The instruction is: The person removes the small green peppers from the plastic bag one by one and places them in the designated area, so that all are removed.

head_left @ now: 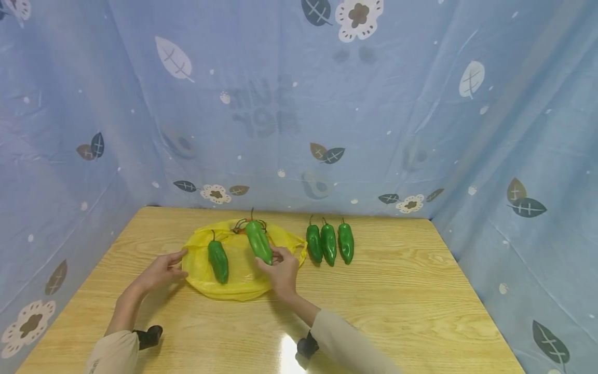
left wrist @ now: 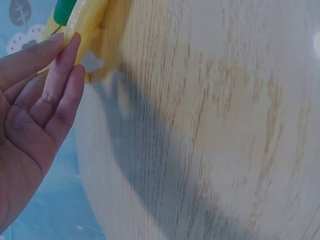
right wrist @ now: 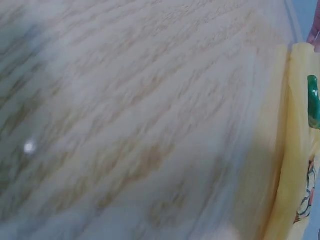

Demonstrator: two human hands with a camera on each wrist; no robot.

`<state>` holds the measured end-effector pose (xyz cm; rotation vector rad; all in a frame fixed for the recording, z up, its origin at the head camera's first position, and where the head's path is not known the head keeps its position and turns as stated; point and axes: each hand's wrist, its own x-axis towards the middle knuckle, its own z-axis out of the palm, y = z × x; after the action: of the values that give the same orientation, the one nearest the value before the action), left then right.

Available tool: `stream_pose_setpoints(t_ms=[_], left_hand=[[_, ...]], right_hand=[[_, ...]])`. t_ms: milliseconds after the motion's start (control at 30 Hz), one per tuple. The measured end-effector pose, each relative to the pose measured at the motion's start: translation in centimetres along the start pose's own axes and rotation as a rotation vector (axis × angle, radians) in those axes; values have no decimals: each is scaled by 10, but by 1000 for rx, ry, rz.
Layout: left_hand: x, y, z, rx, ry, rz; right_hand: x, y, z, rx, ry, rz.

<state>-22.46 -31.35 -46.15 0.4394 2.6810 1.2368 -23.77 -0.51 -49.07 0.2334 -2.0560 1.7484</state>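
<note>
A yellow plastic bag (head_left: 243,292) lies spread on the table. My left hand (head_left: 161,270) pinches its left edge between thumb and fingertips; in the left wrist view the left hand (left wrist: 37,110) shows the bag's edge (left wrist: 87,22) there. With my right hand (head_left: 283,272) I hold a green pepper (head_left: 258,240) by its lower end over the bag, its stem pointing away. Another green pepper (head_left: 218,261) rests on the bag's left part. In the right wrist view the right hand is out of sight, while the bag (right wrist: 295,125) shows at the right edge.
Right of the bag, three green peppers (head_left: 328,244) lie side by side on the wooden table (head_left: 397,306). A blue patterned curtain (head_left: 289,104) hangs behind and along both sides. Each wrist carries a black camera mount (head_left: 149,336).
</note>
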Motion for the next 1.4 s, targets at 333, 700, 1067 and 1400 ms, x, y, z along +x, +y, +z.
stream_pose_setpoints(t_ms=[333,700,1067,1400], left_hand=[[-2,0,1,9,-2,-1],[0,-1,-1,14,-11,14],[-5,-7,1,33,-7,26],[-4,-6,1,-6,-10,29]], right_hand=[[-1,-46,-30,48,18,-29],[13,-35,-61,43,77,-113],[21,-23,-99,32,160,-117],[30,-15,-136,13,232,-96]])
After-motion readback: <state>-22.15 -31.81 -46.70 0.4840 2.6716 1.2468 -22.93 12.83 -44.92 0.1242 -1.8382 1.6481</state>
